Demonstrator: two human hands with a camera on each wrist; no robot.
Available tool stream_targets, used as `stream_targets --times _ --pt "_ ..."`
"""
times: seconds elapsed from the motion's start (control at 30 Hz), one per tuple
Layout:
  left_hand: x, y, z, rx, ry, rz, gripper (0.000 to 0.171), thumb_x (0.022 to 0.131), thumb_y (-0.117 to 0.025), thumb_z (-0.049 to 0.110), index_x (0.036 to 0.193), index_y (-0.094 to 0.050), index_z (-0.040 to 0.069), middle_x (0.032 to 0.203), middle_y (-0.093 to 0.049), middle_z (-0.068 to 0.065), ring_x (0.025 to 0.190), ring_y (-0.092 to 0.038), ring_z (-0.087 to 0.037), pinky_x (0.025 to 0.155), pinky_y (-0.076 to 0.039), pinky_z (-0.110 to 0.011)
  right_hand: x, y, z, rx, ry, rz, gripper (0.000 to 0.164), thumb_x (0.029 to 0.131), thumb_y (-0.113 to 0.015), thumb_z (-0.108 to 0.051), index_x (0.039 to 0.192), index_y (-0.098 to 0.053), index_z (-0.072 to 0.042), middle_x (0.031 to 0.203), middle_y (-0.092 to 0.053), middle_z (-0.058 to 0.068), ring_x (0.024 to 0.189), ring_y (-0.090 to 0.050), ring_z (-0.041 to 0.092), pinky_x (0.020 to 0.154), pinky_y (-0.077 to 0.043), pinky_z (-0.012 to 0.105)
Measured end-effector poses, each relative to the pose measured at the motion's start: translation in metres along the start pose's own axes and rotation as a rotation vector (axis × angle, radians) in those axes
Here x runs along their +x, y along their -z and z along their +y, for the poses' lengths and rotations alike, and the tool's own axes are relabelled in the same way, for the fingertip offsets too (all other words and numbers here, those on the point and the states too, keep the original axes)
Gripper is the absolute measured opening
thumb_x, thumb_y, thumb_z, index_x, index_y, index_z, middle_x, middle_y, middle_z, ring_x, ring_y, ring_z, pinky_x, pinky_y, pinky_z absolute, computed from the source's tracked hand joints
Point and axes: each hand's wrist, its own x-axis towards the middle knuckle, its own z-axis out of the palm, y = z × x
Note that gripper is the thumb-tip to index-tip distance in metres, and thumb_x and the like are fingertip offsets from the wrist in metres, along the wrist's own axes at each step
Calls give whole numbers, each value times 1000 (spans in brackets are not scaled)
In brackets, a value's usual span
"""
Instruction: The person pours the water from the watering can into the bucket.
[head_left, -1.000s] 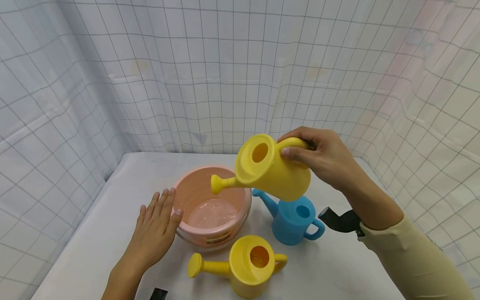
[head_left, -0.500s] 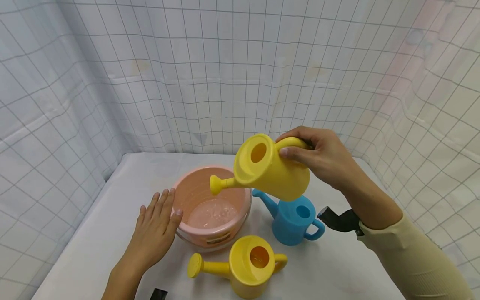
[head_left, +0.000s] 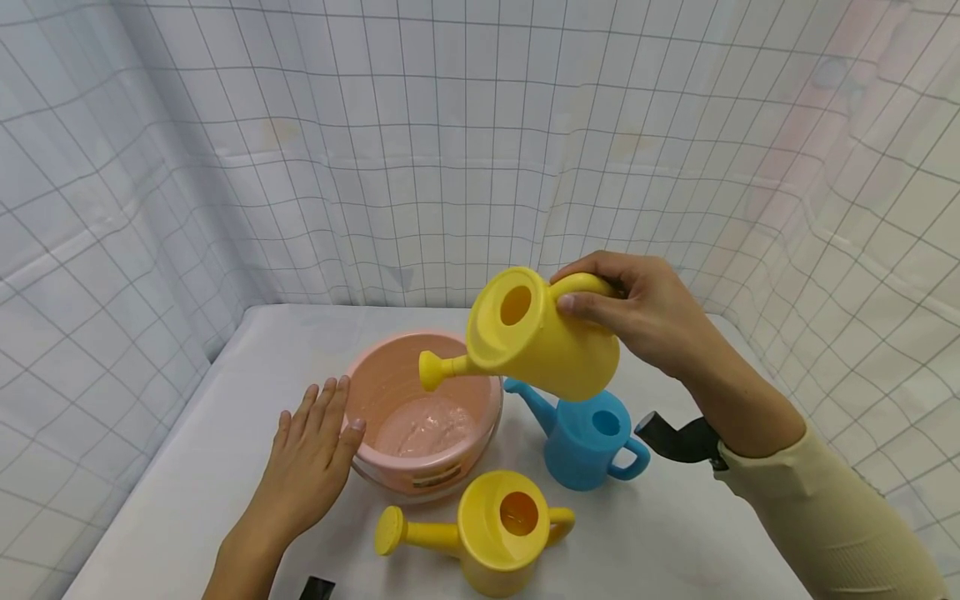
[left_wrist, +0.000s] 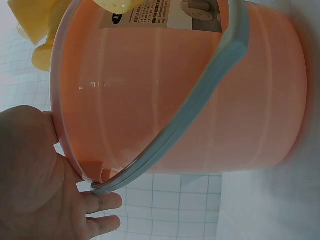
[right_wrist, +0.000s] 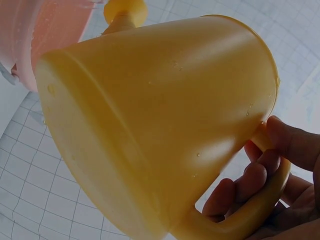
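White cloth printed with a dark grid (head_left: 480, 167) hangs past the back edge and along both sides of a white surface (head_left: 281, 350). The right hand (head_left: 637, 312) is curled round the handle of a yellow watering can (head_left: 558, 346), thumb on top, holding it in the air. That can is tilted, its spout pointing down and leftward, with the round spout head above the mouth of a pink bucket (head_left: 382, 387); droplets dot its side. Left fingers extended, the left hand (head_left: 311, 442) lies against the bucket's rim on the side toward the surface's left edge. The bucket stands a little left of the surface's middle, rippled clear liquid (head_left: 427, 425) at its bottom and a grey carrying handle (left_wrist: 185, 107) hanging along its side. Between the bucket and the surface's right edge, a blue watering can (head_left: 581, 450) stands upright, partly below the lifted one. Nearer the front edge, another yellow can (head_left: 491, 533) stands upright just beside the bucket, its spout toward the left edge.
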Motion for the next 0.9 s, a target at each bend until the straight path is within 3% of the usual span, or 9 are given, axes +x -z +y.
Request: stream_targets --times 0.9 --pt "1 0 -1 -1 -4 4 62 102 -23 47 154 -3 17 159 -11 -17 147 0 -38 113 3 -65 1 -1 -2 -4 -26 -1 24 91 -64 -28 109 -67 -13 100 -68 3 84 -62 19 76 -55 26"
